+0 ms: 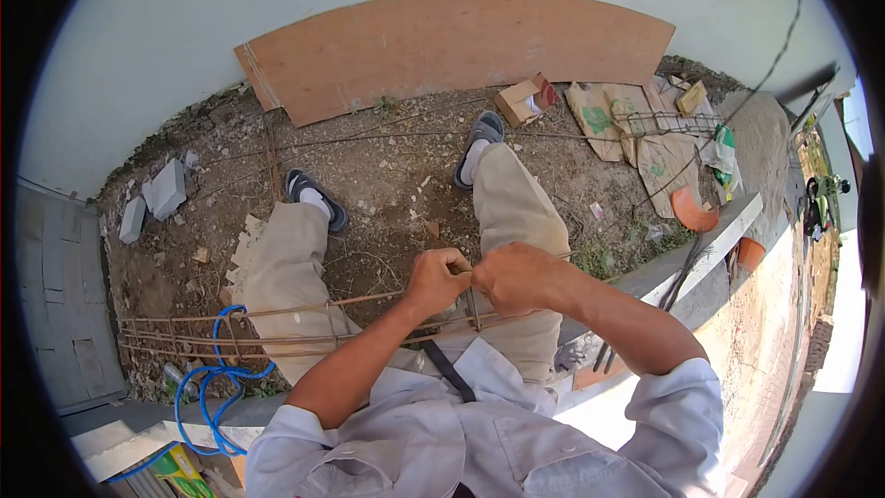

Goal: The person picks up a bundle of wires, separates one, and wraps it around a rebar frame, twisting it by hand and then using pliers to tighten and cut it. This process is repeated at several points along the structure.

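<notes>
A long cage of thin rust-brown steel bars (184, 337), with cross ties along it, lies across my lap. At its near right part a steel stirrup (474, 306) stands just below my hands. My left hand (441, 282) is closed in a pinch at the upper bar, its fingertips curled toward the stirrup. Beside it, almost touching, my right hand (516, 278) is closed in a fist over the same spot. Whatever lies inside either hand is hidden by the fingers. Over my lap hangs a dark strap (447, 369).
A plywood sheet (461, 55) leans on the far wall. Flattened paper sacks (664, 161), an open carton (527, 101) and an orange bowl-like piece (693, 210) lie to the right. Grey blocks (166, 189) and a coiled blue hose (217, 392) are at left. Thin rods cross the ground.
</notes>
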{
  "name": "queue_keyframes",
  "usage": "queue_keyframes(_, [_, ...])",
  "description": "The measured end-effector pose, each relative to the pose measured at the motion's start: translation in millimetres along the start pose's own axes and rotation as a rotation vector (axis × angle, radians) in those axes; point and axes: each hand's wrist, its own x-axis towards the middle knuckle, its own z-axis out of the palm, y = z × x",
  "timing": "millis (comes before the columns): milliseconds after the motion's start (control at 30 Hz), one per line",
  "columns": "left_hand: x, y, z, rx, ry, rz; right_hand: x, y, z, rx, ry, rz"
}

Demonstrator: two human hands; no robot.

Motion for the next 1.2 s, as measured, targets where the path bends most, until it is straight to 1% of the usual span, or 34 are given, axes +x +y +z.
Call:
queue_keyframes(33, [0,-1,1,0.002,-0.002,0.013,5,1,-9,0.031,0.001,-0.025])
queue_keyframes(133, [-1,-2,-2,-0.004,-0.009,0.055,25,9,-19,0.03,0.162,0.039])
queue_keyframes(200, [3,3,-5,-0.032,-0.025,0.108,35,10,-11,-0.065,0.292,0.005])
queue_keyframes(233, [5,6,-7,-0.003,0.004,0.087,37,11,-8,-0.115,0.355,-0.003])
queue_keyframes(300, [10,8,-9,0.043,0.039,0.052,28,2,-3,-0.178,0.735,-0.047])
queue_keyframes(333, [11,4,-8,0.027,0.065,0.098,14,-3,1,-0.216,0.915,-0.056])
queue_keyframes(367, [13,-1,-6,0.006,0.089,0.144,-4,-8,5,-0.122,0.963,-0.022])
queue_keyframes(433, [12,3,-7,-0.026,0.066,0.043,-36,-19,15,0.07,1.066,0.047])
queue_keyframes(533, [15,-3,-3,-0.047,0.072,0.018,-105,-2,44,0.114,1.22,0.369])
queue_keyframes(600, [16,0,-2,-0.067,0.085,-0.031,-148,20,89,0.197,1.37,0.722])
queue_keyframes(667, [18,-3,-1,-0.096,0.097,-0.074,-194,50,148,0.396,1.372,1.027])
queue_keyframes(733, [22,-11,1,-0.141,0.107,-0.107,-236,79,222,0.508,1.028,1.35])
queue_keyframes(767, [24,-15,1,-0.133,0.106,-0.124,-246,83,244,0.567,0.792,1.449])
queue_keyframes(800, [24,-13,1,-0.128,0.093,-0.123,-253,86,265,0.621,0.549,1.526])
queue_keyframes(867, [22,-5,-1,-0.112,0.093,-0.124,-256,93,324,0.641,0.403,1.506])
queue_keyframes(900, [22,-2,-3,-0.123,0.054,-0.115,-257,97,351,0.626,0.44,1.433])
queue_keyframes(933, [21,-2,-6,-0.131,0.025,-0.11,-255,100,367,0.653,0.429,1.39])
queue_keyframes(967, [20,-3,-8,-0.175,0.009,-0.117,-249,99,368,0.738,0.409,1.383])
queue_keyframes(1000, [19,0,-16,-0.219,-0.073,-0.167,-241,95,366,0.869,0.432,1.345])
queue_keyframes(1033, [19,-10,-19,-0.21,-0.096,-0.08,-234,91,370,0.908,0.463,1.333])
queue_keyframes(1067, [19,-20,-20,-0.203,-0.125,0.007,-231,89,377,0.901,0.515,1.324])
queue_keyframes(1100, [16,-18,-24,-0.139,-0.157,0.008,-233,90,385,0.892,0.568,1.32])
queue_keyframes(1200, [11,-4,-29,0.0,-0.243,-0.02,-244,112,425,0.787,0.57,1.404])
